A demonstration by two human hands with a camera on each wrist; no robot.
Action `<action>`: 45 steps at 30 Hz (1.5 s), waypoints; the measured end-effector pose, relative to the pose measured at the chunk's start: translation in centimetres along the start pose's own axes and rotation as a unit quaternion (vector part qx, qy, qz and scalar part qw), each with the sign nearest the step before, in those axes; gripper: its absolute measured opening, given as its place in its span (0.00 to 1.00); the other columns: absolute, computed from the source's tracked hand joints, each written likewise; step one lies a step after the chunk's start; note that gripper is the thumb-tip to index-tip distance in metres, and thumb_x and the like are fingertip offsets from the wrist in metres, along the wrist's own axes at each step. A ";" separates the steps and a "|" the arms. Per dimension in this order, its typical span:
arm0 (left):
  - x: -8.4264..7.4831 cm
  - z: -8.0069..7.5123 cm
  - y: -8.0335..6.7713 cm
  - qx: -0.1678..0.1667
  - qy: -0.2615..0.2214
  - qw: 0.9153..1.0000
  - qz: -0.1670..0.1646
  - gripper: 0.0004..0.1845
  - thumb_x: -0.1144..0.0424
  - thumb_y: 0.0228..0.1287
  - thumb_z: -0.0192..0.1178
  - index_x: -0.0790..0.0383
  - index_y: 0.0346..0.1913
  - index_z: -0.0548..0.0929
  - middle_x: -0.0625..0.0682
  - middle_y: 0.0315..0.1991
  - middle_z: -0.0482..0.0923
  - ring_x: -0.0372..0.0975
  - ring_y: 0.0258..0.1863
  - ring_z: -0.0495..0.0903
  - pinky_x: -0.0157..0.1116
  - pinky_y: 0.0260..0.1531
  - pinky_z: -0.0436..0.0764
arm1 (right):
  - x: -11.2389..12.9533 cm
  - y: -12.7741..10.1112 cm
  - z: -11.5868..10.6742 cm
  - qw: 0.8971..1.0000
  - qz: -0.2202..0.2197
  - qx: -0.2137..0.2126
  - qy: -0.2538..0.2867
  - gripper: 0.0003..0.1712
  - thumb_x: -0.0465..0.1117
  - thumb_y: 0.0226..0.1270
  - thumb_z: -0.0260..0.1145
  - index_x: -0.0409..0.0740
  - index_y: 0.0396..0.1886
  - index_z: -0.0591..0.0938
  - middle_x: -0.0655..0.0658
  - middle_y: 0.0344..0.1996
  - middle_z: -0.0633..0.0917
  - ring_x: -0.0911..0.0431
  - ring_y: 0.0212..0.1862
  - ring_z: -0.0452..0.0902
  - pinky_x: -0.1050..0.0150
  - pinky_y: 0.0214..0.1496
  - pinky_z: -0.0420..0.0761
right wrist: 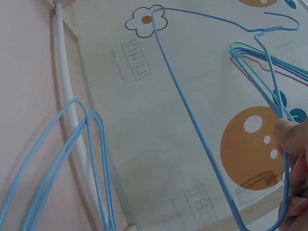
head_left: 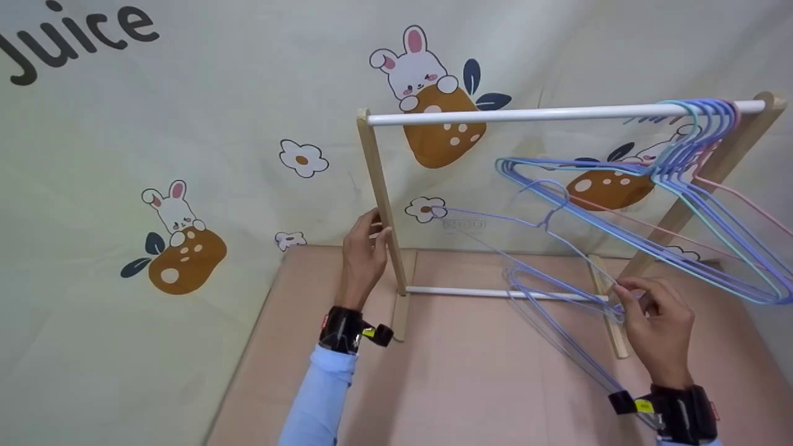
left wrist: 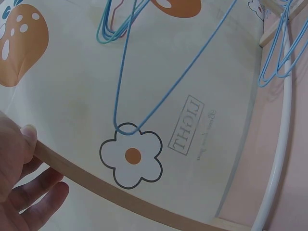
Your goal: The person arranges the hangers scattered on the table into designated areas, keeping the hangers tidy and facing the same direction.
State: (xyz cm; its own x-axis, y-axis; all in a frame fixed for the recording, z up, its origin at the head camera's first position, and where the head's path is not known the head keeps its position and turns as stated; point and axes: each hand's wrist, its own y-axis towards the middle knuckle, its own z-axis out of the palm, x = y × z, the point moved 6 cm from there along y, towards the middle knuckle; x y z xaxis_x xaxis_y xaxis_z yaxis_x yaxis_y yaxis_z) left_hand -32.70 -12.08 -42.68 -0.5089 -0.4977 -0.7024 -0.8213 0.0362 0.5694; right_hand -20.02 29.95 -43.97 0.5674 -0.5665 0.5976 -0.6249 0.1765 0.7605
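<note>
A small clothes rack stands on the pink tabletop (head_left: 471,384), with wooden posts and a white top rod (head_left: 526,114). My left hand (head_left: 375,234) grips the left wooden post (head_left: 379,179) about halfway up; in the left wrist view the thumb (left wrist: 24,137) lies on that post (left wrist: 106,187). My right hand (head_left: 629,303) pinches one corner of a blue wire hanger (head_left: 495,238), held in the air inside the rack. The right wrist view shows the fingers (right wrist: 288,154) curled round that hanger's wire (right wrist: 192,120).
Several blue, teal and pink hangers (head_left: 694,179) hang bunched at the right end of the top rod. More blue hangers (head_left: 557,328) lie on the table across the white bottom rod (head_left: 495,292). A printed backdrop with rabbits (head_left: 179,241) stands close behind.
</note>
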 end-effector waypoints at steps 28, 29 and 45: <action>0.0 0.0 -0.1 -0.001 0.005 1.000 0.002 0.20 0.67 0.67 0.55 0.64 0.61 0.71 0.54 0.48 0.75 0.37 0.44 0.78 0.29 0.38 0.80 | 0.4 3.0 -3.3 0.995 0.017 -0.092 0.016 0.09 0.22 0.52 0.68 0.27 0.35 0.83 0.36 0.27 0.77 0.63 0.21 0.61 0.77 0.22 0.58; 0.0 0.0 -0.1 0.000 0.006 1.000 0.002 0.20 0.67 0.67 0.55 0.64 0.61 0.71 0.54 0.49 0.75 0.37 0.44 0.78 0.29 0.38 0.80 | 0.8 3.2 -3.3 0.995 0.018 -0.094 0.008 0.09 0.22 0.52 0.68 0.27 0.35 0.83 0.36 0.27 0.77 0.63 0.21 0.61 0.77 0.23 0.58; 0.1 0.1 0.0 0.002 0.014 1.000 0.003 0.20 0.68 0.67 0.54 0.65 0.61 0.70 0.55 0.49 0.75 0.38 0.45 0.78 0.28 0.39 0.80 | 0.0 3.6 -5.2 0.988 0.041 -0.137 -0.054 0.08 0.29 0.58 0.67 0.31 0.38 0.84 0.38 0.33 0.82 0.65 0.22 0.61 0.79 0.22 0.59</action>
State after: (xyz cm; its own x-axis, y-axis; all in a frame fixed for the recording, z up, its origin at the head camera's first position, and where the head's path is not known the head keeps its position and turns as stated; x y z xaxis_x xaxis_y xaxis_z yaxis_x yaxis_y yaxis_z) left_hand -32.78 -12.06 -42.84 -0.5063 -0.5213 -0.6870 -0.8194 0.0426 0.5716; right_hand -19.48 34.77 -39.89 0.4511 -0.6212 0.6408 -0.4899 0.4277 0.7596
